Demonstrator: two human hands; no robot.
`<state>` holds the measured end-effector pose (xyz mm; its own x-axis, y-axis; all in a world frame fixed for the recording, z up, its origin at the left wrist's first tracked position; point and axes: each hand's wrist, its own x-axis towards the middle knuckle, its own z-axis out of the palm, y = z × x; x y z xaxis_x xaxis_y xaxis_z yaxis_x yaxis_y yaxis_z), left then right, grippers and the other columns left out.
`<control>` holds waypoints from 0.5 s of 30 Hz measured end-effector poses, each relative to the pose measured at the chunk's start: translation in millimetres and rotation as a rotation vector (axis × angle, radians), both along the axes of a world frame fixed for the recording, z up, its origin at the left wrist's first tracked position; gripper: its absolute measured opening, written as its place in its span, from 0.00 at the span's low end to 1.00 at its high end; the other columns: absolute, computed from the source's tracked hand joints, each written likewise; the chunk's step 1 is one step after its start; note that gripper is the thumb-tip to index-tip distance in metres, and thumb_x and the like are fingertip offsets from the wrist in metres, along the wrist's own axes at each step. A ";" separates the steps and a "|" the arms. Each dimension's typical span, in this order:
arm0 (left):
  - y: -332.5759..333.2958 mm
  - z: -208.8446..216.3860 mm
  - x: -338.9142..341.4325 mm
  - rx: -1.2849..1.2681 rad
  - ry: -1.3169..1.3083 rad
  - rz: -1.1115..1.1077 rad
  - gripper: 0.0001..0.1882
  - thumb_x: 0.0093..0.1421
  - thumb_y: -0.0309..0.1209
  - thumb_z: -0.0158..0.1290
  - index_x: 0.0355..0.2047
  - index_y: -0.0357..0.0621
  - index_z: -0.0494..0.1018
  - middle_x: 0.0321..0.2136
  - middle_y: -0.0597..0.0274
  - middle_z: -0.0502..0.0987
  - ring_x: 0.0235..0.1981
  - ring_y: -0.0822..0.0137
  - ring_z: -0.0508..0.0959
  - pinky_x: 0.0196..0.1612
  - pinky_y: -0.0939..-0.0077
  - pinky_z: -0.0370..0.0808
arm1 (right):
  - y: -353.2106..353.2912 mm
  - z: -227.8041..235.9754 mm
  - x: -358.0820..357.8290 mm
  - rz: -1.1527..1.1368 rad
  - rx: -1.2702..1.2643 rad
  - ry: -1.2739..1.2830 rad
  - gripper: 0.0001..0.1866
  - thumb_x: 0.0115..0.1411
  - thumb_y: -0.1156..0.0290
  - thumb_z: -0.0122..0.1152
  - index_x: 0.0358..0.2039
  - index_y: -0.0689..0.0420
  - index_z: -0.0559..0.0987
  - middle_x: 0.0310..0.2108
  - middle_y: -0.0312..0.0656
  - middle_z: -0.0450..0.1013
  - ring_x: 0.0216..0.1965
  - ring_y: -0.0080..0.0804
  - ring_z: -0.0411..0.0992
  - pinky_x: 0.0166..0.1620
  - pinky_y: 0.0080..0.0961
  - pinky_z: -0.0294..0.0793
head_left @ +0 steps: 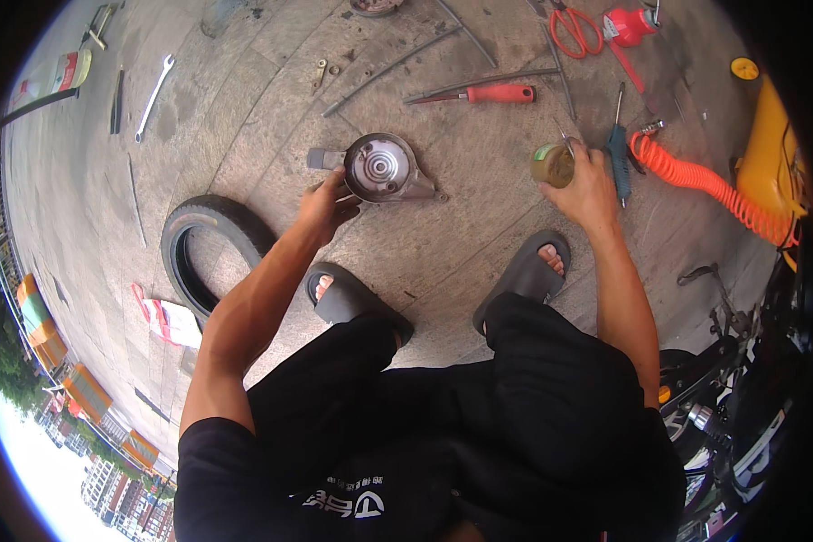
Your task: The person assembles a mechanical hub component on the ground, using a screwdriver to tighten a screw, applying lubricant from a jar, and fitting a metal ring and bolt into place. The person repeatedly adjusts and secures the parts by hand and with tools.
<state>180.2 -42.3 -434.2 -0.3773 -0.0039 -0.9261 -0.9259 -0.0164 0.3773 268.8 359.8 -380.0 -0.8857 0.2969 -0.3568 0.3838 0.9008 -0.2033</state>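
Left of centre, a round metal brake drum [381,170] with an open, ringed inside and an arm at its right sits low over the pavement. My left hand [328,208] is closed on its left rim, beside a grey tab [322,159]. To the right, my right hand [589,185] grips a small jar [552,165] of yellow-green contents. A thin metal piece [567,139] shows at its fingertips; its kind is unclear. Just right of that hand lies a blue-handled tool [618,149]. A red-handled screwdriver [499,93] rests farther ahead, between the hands.
A black tyre [182,262] lies by my left forearm. A wrench [156,98] is far left. Ahead lie metal rods [390,70] and red scissors [575,32]. An orange coiled hose [696,179] runs to a yellow object [768,154] at right. My sandalled feet [357,303] flank the middle.
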 end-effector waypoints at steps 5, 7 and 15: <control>28.0 48.5 16.0 -0.358 0.654 -0.878 0.28 0.53 0.41 0.63 0.48 0.34 0.74 0.36 0.46 0.81 0.37 0.52 0.82 0.45 0.63 0.77 | -16.3 22.8 -5.4 0.017 -0.077 0.105 0.46 0.39 0.55 0.76 0.58 0.58 0.69 0.49 0.58 0.69 0.44 0.59 0.75 0.48 0.44 0.75; 64.1 65.3 26.1 -0.219 0.970 -1.085 0.42 0.46 0.42 0.67 0.58 0.35 0.64 0.54 0.42 0.70 0.49 0.48 0.76 0.51 0.60 0.74 | -27.3 38.0 -6.3 0.020 -0.264 0.099 0.43 0.39 0.56 0.77 0.55 0.61 0.71 0.48 0.58 0.72 0.45 0.55 0.75 0.49 0.41 0.75; 141.7 84.2 38.8 -0.031 1.040 -1.212 0.51 0.35 0.39 0.72 0.58 0.35 0.59 0.48 0.41 0.69 0.50 0.42 0.72 0.55 0.58 0.71 | -59.6 56.3 -3.6 -0.205 -1.092 -0.130 0.39 0.42 0.58 0.78 0.51 0.67 0.73 0.43 0.47 0.76 0.44 0.31 0.74 0.49 0.28 0.73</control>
<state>219.0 99.4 -350.0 -0.6098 0.7410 -0.2811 0.2630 0.5238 0.8102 265.3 300.1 -323.7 -0.7928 -0.0965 -0.6018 0.5807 0.1805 -0.7939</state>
